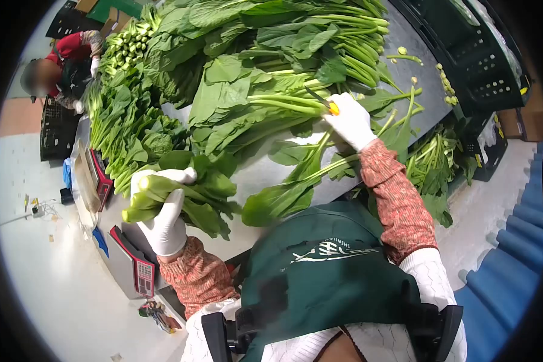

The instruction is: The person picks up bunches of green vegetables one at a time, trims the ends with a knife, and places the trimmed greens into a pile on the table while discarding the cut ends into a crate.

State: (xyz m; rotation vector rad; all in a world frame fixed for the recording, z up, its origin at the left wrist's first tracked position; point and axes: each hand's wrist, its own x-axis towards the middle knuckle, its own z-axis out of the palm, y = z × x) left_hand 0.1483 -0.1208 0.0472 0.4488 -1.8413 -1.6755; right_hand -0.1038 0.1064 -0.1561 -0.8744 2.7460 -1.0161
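Note:
My left hand (166, 223), in a white glove, is wrapped round the thick pale stems of a bunch of leafy greens (208, 187), its cut ends facing left. In my gloved right hand (350, 120) is a small knife (333, 108) with a yellow-orange handle; its dark blade points up and left. The blade lies close over the stalks of more greens (289, 105) on the metal table (250, 181). Loose leafy stalks (307, 175) lie below my right hand.
Greens are heaped along the far side (205, 30) and left side (132, 114). A red scale (142, 271) stands at the left edge. Dark crates (476, 48) are at the right, with trimmed ends (446, 84) nearby. Another person (72, 60) works at the far left.

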